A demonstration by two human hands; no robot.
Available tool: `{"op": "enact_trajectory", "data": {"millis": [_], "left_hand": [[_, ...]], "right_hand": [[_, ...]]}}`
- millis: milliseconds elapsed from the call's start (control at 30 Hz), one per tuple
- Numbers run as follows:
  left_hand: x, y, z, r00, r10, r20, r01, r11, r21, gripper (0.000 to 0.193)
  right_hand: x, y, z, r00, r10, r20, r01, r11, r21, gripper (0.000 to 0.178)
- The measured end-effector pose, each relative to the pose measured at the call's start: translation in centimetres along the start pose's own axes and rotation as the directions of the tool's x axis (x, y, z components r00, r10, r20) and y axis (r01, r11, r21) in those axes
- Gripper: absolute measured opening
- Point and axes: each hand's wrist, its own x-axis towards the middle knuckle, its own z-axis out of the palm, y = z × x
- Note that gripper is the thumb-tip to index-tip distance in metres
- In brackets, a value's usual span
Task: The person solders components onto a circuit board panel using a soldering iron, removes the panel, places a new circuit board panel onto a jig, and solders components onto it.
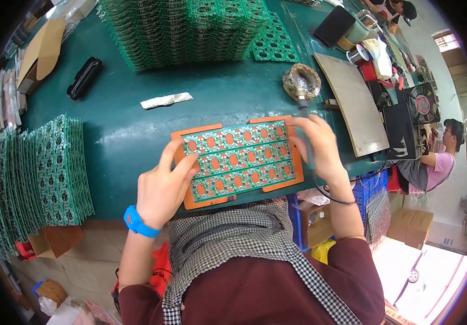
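A green circuit board panel point(239, 161) with rows of round holes lies in an orange fixture tray point(196, 202) at the table's near edge. My left hand point(160, 187) holds the panel's left side, with thumb and index finger at its edge. At the panel's upper right corner, my right hand point(323, 149) is closed round a soldering iron point(302, 103), its handle partly hidden by the fingers. The iron's metal end points into a crusted round bowl point(301, 81) just beyond. A black cable point(335, 200) trails below the right hand.
Tall stacks of green panels stand at the back point(179, 38) and left point(62, 173). A crumpled white strip point(166, 101) and a black case point(85, 78) lie on the table. A grey flat board point(350, 103) is at right, beside a fan point(422, 105). A co-worker point(434, 162) sits farther right.
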Motion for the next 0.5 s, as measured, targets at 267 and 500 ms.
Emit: {"op": "enact_trajectory", "data": {"millis": [267,500], "left_hand": [[-2.9,1.0,-1.3,0.998,0.006,0.061,0.006,0.982,-0.186,0.024],[-1.9,0.7,-0.9,0.989,0.074,0.128,-0.069,0.997,-0.044,0.027]], "right_hand": [[-4.1,-0.9,-0.9,0.996,0.061,-0.064,-0.049,0.984,0.172,0.040],[-1.6,-0.2,0.1,0.991,-0.126,0.049,0.121,0.988,0.094,0.035]]}}
